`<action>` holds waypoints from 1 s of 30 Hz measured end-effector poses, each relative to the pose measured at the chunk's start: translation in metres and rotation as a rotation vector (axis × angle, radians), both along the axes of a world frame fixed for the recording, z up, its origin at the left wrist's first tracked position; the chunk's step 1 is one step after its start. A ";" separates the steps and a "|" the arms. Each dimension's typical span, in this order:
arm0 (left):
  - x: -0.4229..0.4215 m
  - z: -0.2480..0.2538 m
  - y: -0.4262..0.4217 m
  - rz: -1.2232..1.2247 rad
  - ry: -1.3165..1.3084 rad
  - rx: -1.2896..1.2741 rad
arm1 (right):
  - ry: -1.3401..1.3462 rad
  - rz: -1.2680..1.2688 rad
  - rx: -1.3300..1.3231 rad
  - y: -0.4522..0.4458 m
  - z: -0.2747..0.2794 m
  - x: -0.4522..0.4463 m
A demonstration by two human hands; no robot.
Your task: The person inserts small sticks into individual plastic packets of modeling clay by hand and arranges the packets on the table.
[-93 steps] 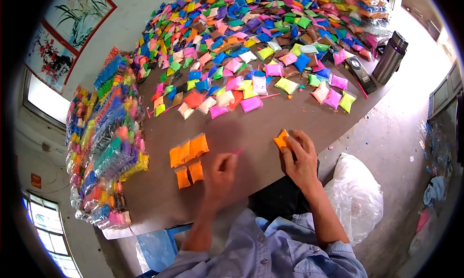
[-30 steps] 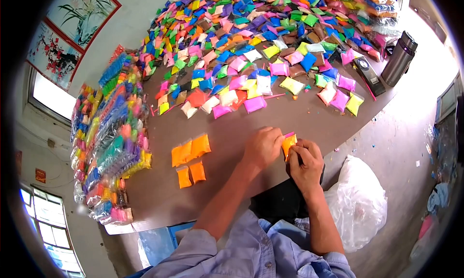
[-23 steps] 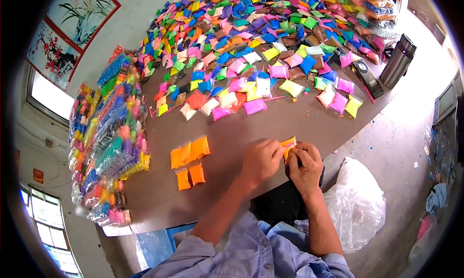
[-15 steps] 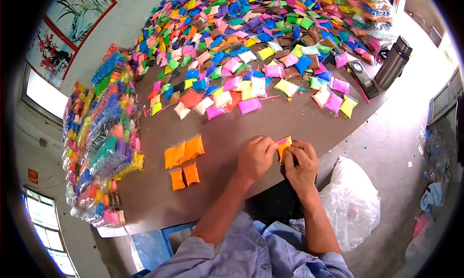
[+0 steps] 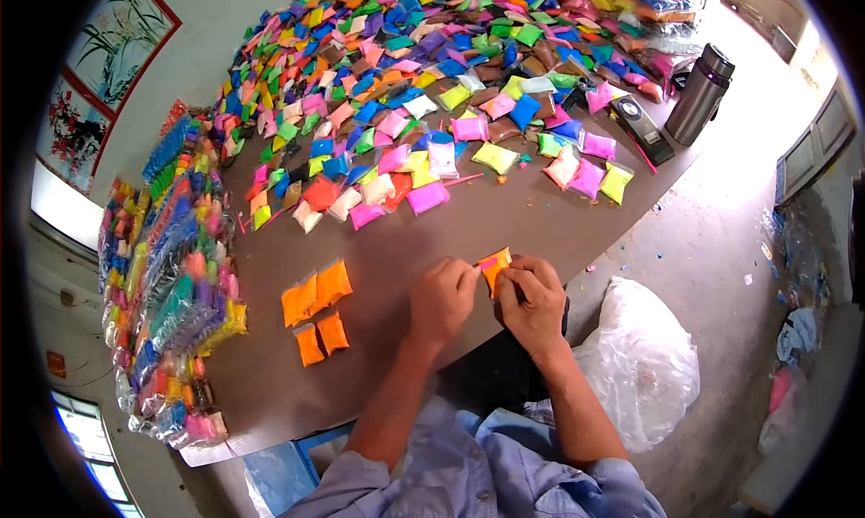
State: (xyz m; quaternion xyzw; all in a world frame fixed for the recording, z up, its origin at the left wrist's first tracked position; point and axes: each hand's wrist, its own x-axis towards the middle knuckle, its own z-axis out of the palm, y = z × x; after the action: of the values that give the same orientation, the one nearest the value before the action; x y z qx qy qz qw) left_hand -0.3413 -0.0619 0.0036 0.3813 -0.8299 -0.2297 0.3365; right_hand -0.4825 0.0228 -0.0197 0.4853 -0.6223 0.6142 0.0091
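A small orange packet [image 5: 495,264] with a pink patch on its face is held over the near part of the table. My right hand [image 5: 533,304] is closed on its right side, thumb and fingers pinching the edge. To its left, my left hand [image 5: 441,297] has its fingers pressed together, the tips beside the packet's left edge. Whether anything sits between those fingertips is hidden. Several orange packets [image 5: 317,291] lie in two short rows on the table, left of my hands.
A wide heap of coloured packets [image 5: 423,104] covers the far side of the brown table [image 5: 387,248]. Bagged packets [image 5: 171,293] are stacked along the left edge. At the right stand a steel flask [image 5: 700,96] and a dark box [image 5: 641,129]. A white plastic bag [image 5: 640,365] rests beside the table.
The whole view has shifted, so the table and hands appear further left. My left fingertips have drawn slightly away from the orange packet, while my right hand keeps its pinch.
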 end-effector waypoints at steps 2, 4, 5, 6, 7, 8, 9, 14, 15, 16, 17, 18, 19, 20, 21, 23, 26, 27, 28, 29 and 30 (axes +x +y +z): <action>-0.002 -0.003 -0.010 0.013 0.005 -0.003 | 0.002 0.005 0.010 0.001 0.001 0.000; -0.003 -0.002 -0.018 0.097 -0.044 -0.012 | -0.002 0.012 0.017 0.001 0.002 0.000; -0.002 -0.001 -0.020 0.096 -0.046 -0.014 | 0.010 0.003 0.022 0.000 0.003 0.001; -0.002 0.002 -0.022 0.137 -0.036 0.149 | 0.021 -0.008 0.028 0.001 0.003 0.001; -0.002 0.004 -0.022 0.176 -0.026 0.313 | 0.017 -0.012 0.030 0.001 0.003 0.002; -0.001 -0.001 -0.024 0.170 -0.030 0.316 | 0.011 -0.007 0.028 0.000 0.003 0.003; 0.000 -0.005 -0.026 0.159 0.018 0.279 | 0.005 -0.002 0.029 0.000 0.004 0.002; 0.010 -0.003 -0.016 0.030 0.280 0.415 | -0.006 0.002 0.045 0.009 0.005 0.003; 0.010 0.006 -0.006 0.031 0.262 0.437 | -0.019 0.002 0.022 0.009 0.002 0.003; 0.007 0.013 0.002 -0.004 0.163 0.318 | -0.029 -0.004 0.036 0.010 0.000 0.002; 0.005 0.016 0.006 -0.040 0.069 0.195 | -0.022 -0.002 0.023 0.009 -0.001 0.002; 0.002 0.014 0.007 -0.042 0.064 0.200 | -0.012 0.002 0.005 0.009 -0.002 0.002; -0.001 0.012 0.008 -0.065 0.010 0.149 | -0.015 0.002 0.006 0.010 -0.001 0.001; -0.004 0.011 0.009 -0.086 -0.044 0.095 | 0.008 0.011 0.015 0.011 0.000 0.000; -0.009 0.011 0.006 -0.079 -0.044 0.088 | 0.032 0.025 0.017 0.010 0.001 -0.002; -0.015 0.014 -0.008 -0.068 -0.093 0.020 | 0.031 0.029 0.001 0.007 0.000 -0.003; -0.025 0.015 -0.028 -0.108 -0.098 0.016 | 0.022 0.004 0.012 0.006 -0.001 -0.001; -0.026 0.014 -0.032 -0.142 -0.125 0.020 | 0.009 -0.006 0.015 0.006 -0.001 -0.001; -0.028 0.013 -0.036 -0.128 -0.125 0.011 | 0.009 0.007 0.005 0.006 -0.001 0.000; -0.029 0.011 -0.040 -0.120 -0.119 0.030 | 0.013 0.011 0.026 0.008 0.000 -0.001; -0.030 0.013 -0.041 -0.116 -0.114 0.051 | 0.017 0.012 0.050 0.008 0.000 -0.001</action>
State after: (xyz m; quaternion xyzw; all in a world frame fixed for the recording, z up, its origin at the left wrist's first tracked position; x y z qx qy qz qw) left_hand -0.3709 -0.1031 0.0165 0.3535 -0.8622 -0.2476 0.2653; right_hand -0.4834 0.0307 -0.0196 0.4941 -0.6344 0.5945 -0.0014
